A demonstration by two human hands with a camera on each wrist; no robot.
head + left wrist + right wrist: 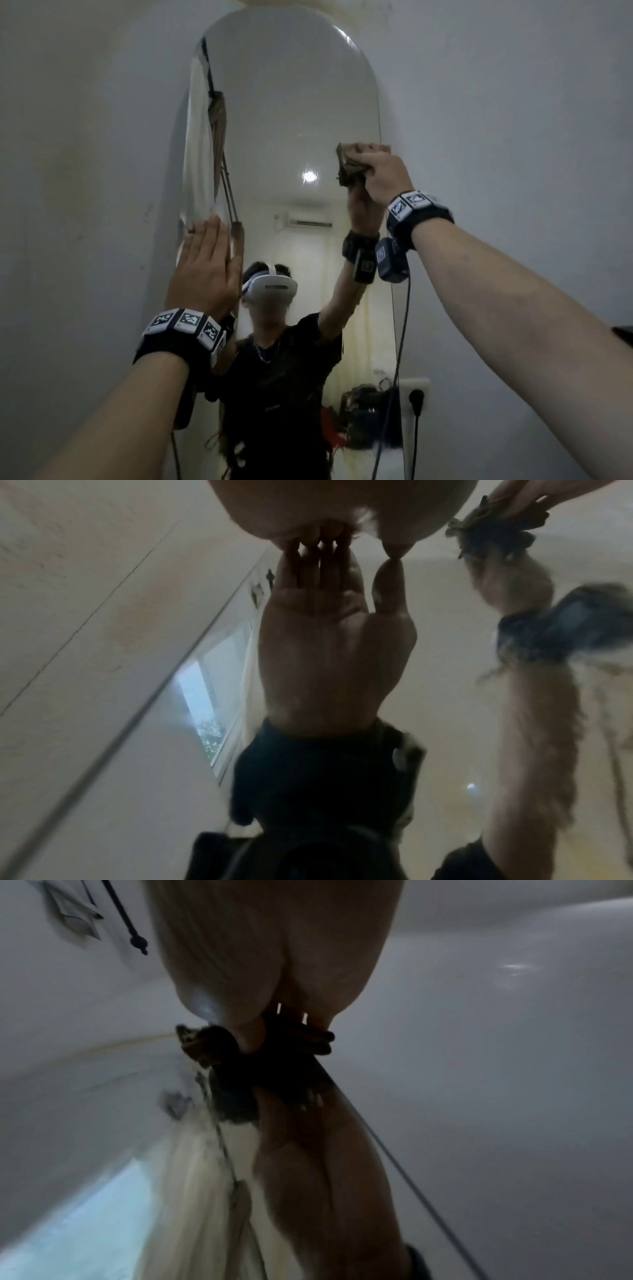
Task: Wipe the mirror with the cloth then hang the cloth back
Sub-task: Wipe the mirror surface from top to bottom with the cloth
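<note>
1. your right hand [383, 174] sits right of centre in the head view, fingers curled around a bunched brown cloth [349, 164] and pressing it onto the mirror [287, 102] close to its right edge.
2. your left hand [205, 267] is at lower left of centre, fingers straight and held together, laid flat against the glass near the mirror's left edge.
3. in the left wrist view the fingertips [308, 547] touch their own reflection.
4. the arched mirror hangs on a pale wall [513, 102] and fills the upper middle of the frame.
5. a wall socket [416, 397] with a black plug sits at lower right, just beside the mirror.
</note>
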